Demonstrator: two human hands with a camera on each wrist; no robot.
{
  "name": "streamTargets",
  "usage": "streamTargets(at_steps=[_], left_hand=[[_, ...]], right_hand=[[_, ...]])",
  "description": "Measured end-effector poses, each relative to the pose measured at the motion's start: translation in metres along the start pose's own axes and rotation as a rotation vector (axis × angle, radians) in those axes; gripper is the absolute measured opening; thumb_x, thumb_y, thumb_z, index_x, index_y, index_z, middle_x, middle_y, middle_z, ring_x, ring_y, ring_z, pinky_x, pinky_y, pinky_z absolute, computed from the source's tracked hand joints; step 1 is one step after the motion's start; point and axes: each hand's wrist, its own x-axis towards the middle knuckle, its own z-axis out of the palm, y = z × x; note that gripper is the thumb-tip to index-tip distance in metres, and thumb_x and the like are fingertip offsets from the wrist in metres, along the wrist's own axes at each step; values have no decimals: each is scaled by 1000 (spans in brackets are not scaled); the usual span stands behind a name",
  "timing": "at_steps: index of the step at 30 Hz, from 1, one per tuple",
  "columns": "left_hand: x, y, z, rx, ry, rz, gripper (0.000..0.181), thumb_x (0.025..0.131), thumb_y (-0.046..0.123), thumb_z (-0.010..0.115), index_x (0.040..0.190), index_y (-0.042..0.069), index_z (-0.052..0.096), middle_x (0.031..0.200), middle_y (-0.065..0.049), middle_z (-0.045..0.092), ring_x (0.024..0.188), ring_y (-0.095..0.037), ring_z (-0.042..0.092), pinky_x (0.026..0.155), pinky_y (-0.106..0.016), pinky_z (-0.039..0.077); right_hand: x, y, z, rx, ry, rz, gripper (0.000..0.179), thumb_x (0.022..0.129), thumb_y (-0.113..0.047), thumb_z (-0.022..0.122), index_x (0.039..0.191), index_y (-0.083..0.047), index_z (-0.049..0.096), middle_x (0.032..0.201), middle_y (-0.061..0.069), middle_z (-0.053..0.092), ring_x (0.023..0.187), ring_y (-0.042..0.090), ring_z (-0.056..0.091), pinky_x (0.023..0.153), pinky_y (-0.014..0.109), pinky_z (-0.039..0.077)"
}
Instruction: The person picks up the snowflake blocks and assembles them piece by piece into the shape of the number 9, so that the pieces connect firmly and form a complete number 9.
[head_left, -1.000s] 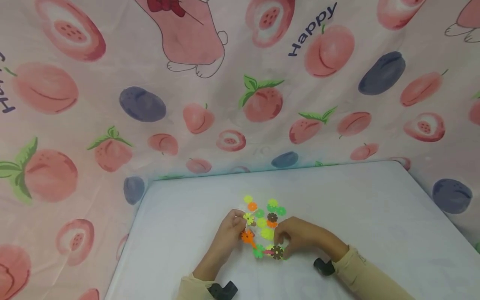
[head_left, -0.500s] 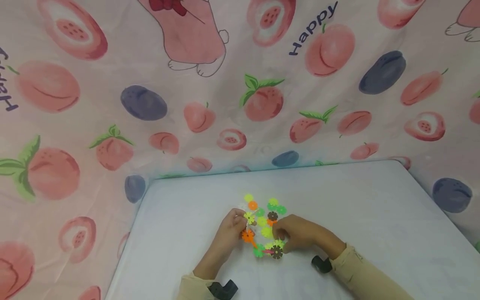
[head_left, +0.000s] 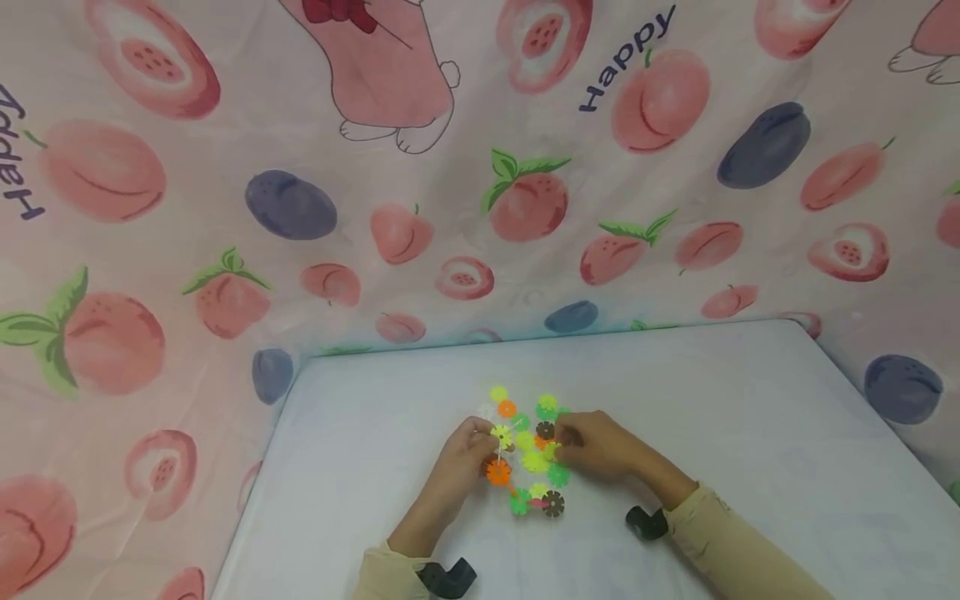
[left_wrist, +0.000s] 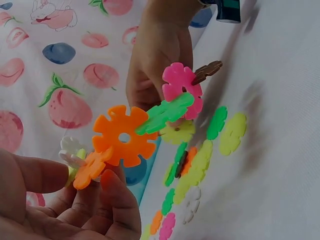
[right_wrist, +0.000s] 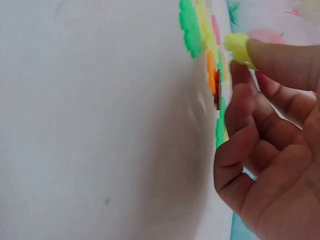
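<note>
My left hand (head_left: 459, 458) holds a chain of interlocking snowflake discs by its near end. In the left wrist view the thumb and fingers pinch around an orange disc (left_wrist: 90, 169) and white and yellow discs beside it. From there the chain runs through a larger orange disc (left_wrist: 107, 132), a green disc (left_wrist: 167, 114), a pink disc (left_wrist: 175, 77) and a brown disc (left_wrist: 209, 71). A yellow disc (right_wrist: 236, 46) is pinched between thumb and forefinger of my right hand (right_wrist: 275, 135), the other fingers curled. That hand is just above the loose discs, apart from the chain.
Loose snowflake discs lie on the white table, among them an orange one (head_left: 507, 409), a brown one (head_left: 545, 430) and several yellow and green ones. A fruit-print cloth (head_left: 405, 192) hangs behind the table. Dark wrist cameras sit by both sleeves.
My right hand has moved up and away from the chain's brown end, over the loose discs, and a yellow disc shows at its fingertips. My left hand stays nearly still with the chain.
</note>
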Motion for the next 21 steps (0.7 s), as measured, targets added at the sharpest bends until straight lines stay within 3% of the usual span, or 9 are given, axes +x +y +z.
streamTargets(at_steps=[8, 13, 17, 21], left_hand=[[1, -5, 1, 47, -35, 16, 20, 100, 18, 55, 117, 7, 55, 90, -6, 62, 76, -15, 51, 66, -28, 42], [0, -5, 2, 61, -65, 41, 21, 102, 20, 56, 118, 6, 55, 86, -1, 59, 72, -14, 48, 62, -25, 39], [0, -5, 2, 59, -88, 51, 23, 102, 22, 57, 118, 6, 56, 88, -2, 62, 71, -13, 49, 61, -25, 39], [0, -4, 2, 72, -96, 58, 23, 102, 22, 57, 120, 7, 57, 93, -9, 66, 72, -14, 50, 62, -27, 41]], right_hand=[[0, -8, -10, 257, 67, 57, 11, 97, -25, 70, 105, -18, 67, 90, -2, 67, 78, 16, 62, 67, 30, 52], [0, -18, -14, 414, 75, 54, 14, 98, -22, 69, 106, -12, 67, 92, 16, 69, 81, 31, 64, 68, 36, 54], [0, -25, -16, 474, 86, 53, 16, 97, -22, 70, 106, -10, 67, 94, 23, 68, 84, 40, 64, 69, 41, 55], [1, -28, -16, 470, 91, 44, 16, 96, -22, 71, 106, -10, 68, 93, 22, 69, 84, 36, 64, 71, 42, 54]])
